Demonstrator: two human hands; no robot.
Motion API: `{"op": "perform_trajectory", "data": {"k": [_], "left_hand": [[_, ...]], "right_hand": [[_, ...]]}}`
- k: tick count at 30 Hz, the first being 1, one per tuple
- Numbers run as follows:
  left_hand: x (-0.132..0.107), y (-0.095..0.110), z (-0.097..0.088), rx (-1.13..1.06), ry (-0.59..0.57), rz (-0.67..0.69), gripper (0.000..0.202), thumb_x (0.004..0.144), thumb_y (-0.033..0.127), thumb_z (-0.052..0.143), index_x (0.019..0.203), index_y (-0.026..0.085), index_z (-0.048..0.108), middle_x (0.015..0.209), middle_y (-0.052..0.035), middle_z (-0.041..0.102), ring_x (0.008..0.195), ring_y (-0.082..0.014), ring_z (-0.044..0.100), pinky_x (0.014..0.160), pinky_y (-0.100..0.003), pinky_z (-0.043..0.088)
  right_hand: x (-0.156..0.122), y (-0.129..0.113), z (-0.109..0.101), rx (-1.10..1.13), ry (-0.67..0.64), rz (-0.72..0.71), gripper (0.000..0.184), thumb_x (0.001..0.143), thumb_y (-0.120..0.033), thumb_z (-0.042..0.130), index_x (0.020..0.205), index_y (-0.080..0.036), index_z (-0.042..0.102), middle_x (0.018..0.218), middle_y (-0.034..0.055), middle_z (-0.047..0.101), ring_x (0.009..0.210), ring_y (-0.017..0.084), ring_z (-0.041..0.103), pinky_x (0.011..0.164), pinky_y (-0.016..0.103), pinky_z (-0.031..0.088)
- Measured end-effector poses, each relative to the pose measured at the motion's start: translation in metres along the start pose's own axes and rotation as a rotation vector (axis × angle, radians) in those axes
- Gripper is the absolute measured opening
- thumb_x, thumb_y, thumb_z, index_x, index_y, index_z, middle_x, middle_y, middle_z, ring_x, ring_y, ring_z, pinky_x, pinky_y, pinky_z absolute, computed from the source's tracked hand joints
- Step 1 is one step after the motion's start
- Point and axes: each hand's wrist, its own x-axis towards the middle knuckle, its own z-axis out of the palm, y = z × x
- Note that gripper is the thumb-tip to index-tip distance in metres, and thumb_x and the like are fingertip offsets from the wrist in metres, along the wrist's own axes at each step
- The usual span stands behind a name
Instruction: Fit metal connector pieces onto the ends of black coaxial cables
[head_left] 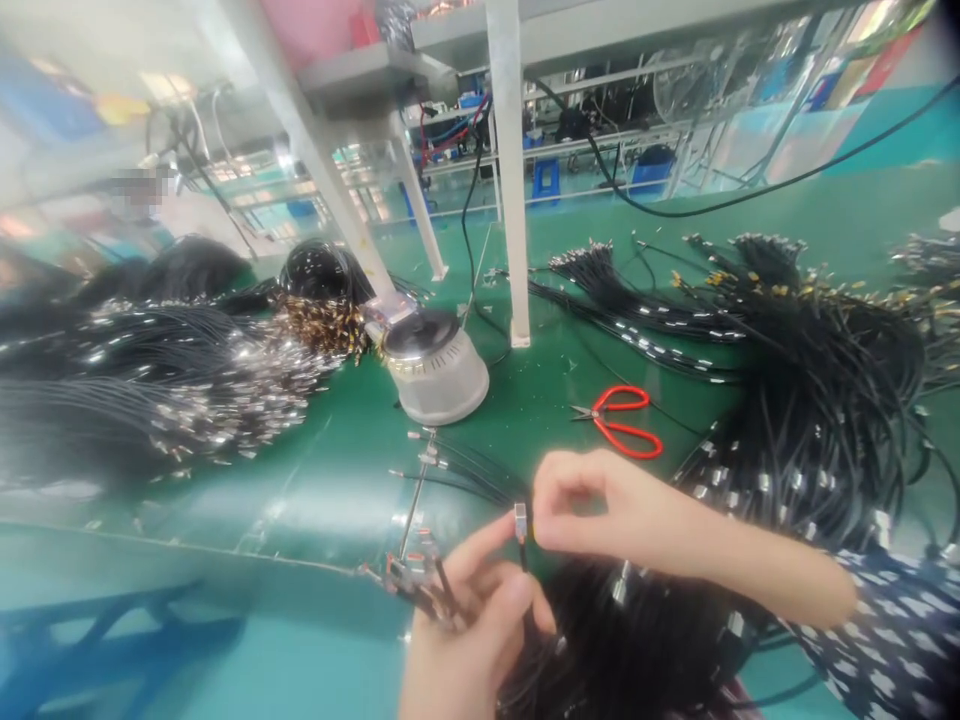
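My left hand [487,610] is closed around several thin black cables [442,590], their tips sticking out on its left side. By its index fingertip, a small silvery metal connector [520,518] stands upright on the end of a black cable. Directly to the right of that connector, my right hand [585,505] makes a pinch with thumb and index finger. A speck of yellow shows at the pinch, but what the fingers hold is too small to make out. Beyond my hands, a few loose black cables [472,470] lie on the green table [352,460].
Red-handled scissors [630,425] lie behind my right hand. A round grey-white device with a black top [442,375] stands by the shelf legs [514,200]. Large heaps of black cables [817,370] with metal ends spread right, and more cable bundles [172,370] left. A blue stool [112,640] is lower left.
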Motion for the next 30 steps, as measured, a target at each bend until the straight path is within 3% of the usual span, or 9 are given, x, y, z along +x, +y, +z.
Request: {"op": "perform_trajectory", "data": {"k": [6, 15, 24, 30], "left_hand": [[0.002, -0.002, -0.007, -0.003, -0.094, -0.012, 0.038, 0.074, 0.030, 0.077, 0.111, 0.023, 0.071, 0.053, -0.0022, 0.065, 0.036, -0.0009, 0.025, 0.039, -0.016, 0.014], [-0.003, 0.003, -0.002, 0.040, -0.032, -0.001, 0.035, 0.076, 0.022, 0.072, 0.111, 0.017, 0.070, 0.053, -0.0035, 0.064, 0.040, -0.0033, 0.030, 0.042, -0.020, 0.015], [-0.004, 0.003, -0.002, 0.026, -0.052, 0.002, 0.034, 0.075, 0.023, 0.074, 0.109, 0.021, 0.072, 0.054, -0.0036, 0.066, 0.040, -0.0033, 0.029, 0.042, -0.018, 0.018], [-0.005, 0.003, 0.000, 0.039, -0.038, 0.013, 0.036, 0.074, 0.024, 0.075, 0.109, 0.022, 0.073, 0.055, -0.0037, 0.066, 0.042, -0.0051, 0.035, 0.042, -0.018, 0.021]], "right_hand": [[0.001, -0.004, 0.000, -0.066, 0.004, 0.006, 0.022, 0.079, -0.036, 0.069, 0.072, -0.015, 0.065, 0.079, 0.0015, 0.058, 0.070, 0.014, 0.051, 0.066, 0.027, 0.043], [0.000, -0.009, -0.003, -0.168, 0.005, 0.009, 0.011, 0.077, -0.025, 0.069, 0.071, -0.017, 0.065, 0.079, 0.0000, 0.059, 0.071, 0.014, 0.054, 0.067, 0.027, 0.044], [-0.001, -0.015, -0.004, -0.258, 0.024, 0.002, 0.009, 0.076, -0.023, 0.070, 0.069, -0.019, 0.066, 0.075, 0.0001, 0.060, 0.068, 0.014, 0.056, 0.064, 0.026, 0.046], [-0.003, -0.019, 0.000, -0.328, 0.081, 0.018, 0.011, 0.075, -0.024, 0.069, 0.067, -0.019, 0.065, 0.073, -0.0001, 0.060, 0.067, 0.015, 0.057, 0.062, 0.026, 0.046]]}}
